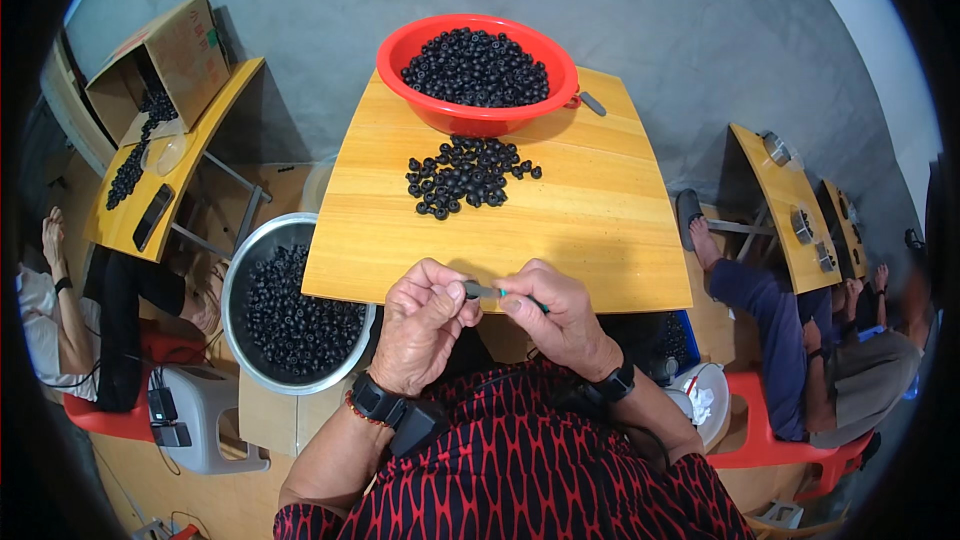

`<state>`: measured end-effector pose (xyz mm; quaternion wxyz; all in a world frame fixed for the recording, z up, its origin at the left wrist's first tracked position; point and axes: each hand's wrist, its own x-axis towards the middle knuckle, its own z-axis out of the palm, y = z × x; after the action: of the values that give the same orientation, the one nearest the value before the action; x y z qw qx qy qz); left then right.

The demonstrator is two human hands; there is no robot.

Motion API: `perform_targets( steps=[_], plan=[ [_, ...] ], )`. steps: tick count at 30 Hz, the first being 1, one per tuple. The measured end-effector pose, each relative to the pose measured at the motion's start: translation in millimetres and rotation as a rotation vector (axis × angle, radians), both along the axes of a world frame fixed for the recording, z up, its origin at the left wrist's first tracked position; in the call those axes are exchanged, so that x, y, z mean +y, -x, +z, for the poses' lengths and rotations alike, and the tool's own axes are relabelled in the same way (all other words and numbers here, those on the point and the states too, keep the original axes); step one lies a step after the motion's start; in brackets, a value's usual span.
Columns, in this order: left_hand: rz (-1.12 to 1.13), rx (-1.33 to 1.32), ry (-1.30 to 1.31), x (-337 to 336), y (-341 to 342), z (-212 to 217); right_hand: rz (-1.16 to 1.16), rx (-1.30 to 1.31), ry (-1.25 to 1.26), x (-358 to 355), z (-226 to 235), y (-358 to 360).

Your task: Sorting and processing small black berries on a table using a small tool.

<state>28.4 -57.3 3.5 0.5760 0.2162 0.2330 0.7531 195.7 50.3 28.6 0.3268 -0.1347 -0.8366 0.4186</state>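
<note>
Over the table's near edge, my two hands are close together. My right hand (550, 312) is closed round a small knife (486, 291) with a flat grey blade; a bit of dark green shows between the fingers. The blade points left, to the fingertips of my left hand (425, 315). That hand is closed in a pinch, and what sits inside it is hidden. Farther up the table lies a loose pile of small black round pieces with holes (470, 178). Behind it stands a red plastic basin (394, 80) heaped with the same pieces.
A grey strip-shaped object (592, 103) lies right of the basin. Below the yellow table (600, 230), at left, stands a metal bowl (232, 315) of black pieces. A cardboard box (185, 50) and phone (153, 217) rest on the left table. People sit at both sides; a white bucket (714, 420) stands right.
</note>
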Motion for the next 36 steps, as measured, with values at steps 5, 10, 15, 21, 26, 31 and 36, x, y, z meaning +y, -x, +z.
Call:
perform_targets(
  steps=[5,10,15,21,26,31,36],
  plan=[
    [-0.008,-0.064,-0.025,2,-5,9,-0.281,0.034,0.176,13,-17,-3],
    [-0.070,-0.079,0.029,1,-6,8,-0.241,0.131,0.534,-2,8,0],
    [-0.070,-0.061,0.039,2,-8,8,-0.088,0.019,0.199,-10,18,-1],
    [-0.016,0.023,0.072,2,-11,8,-0.057,0.079,0.039,-14,21,7],
    [0.007,0.137,0.114,1,-12,6,-0.079,0.090,-0.074,-12,14,8],
    [0.049,0.141,0.145,1,-17,9,-0.111,0.095,-0.196,-15,11,9],
    [0.045,0.120,0.096,1,-15,5,-0.134,0.087,-0.132,-14,10,6]
  ],
)
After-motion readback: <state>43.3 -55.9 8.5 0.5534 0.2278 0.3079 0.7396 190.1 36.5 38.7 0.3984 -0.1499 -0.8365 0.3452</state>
